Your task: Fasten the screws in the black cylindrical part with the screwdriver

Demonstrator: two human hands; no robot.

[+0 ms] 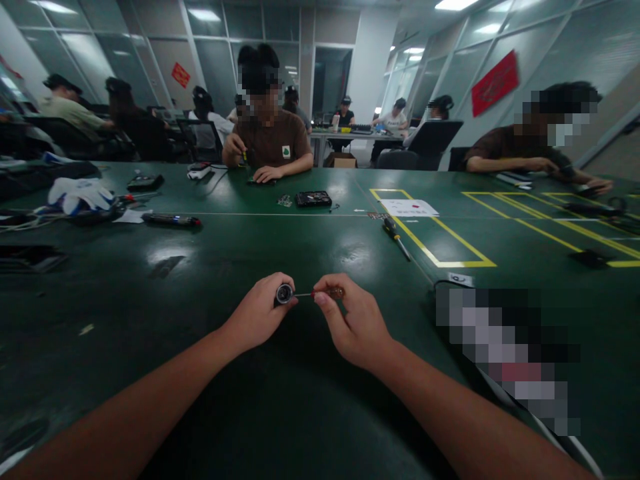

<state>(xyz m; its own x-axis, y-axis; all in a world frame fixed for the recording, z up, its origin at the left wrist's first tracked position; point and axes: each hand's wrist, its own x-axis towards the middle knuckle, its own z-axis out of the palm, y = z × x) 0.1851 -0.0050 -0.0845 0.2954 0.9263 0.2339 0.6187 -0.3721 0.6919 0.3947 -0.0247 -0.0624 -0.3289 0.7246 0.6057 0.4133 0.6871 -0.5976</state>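
My left hand (263, 310) is wrapped round a small black flashlight (284, 295), its round silver-rimmed end facing me. In my right hand (350, 320) is a small screwdriver (336, 292) with a clear amber handle and a red collar, pinched between thumb and fingers. Its thin shaft points left and meets the side of the flashlight near my left thumb. Whether the tip sits in a screw is too small to tell. Both hands are held above the dark green table (250, 413).
A yellow-and-black screwdriver (397, 238) lies ahead, near yellow tape and a paper sheet (409, 207). To the left are a dark tube-shaped tool (173, 220) and white gloves (80, 195). An open black case (313, 199) lies before a co-worker (270, 137). A blurred-out object is at right.
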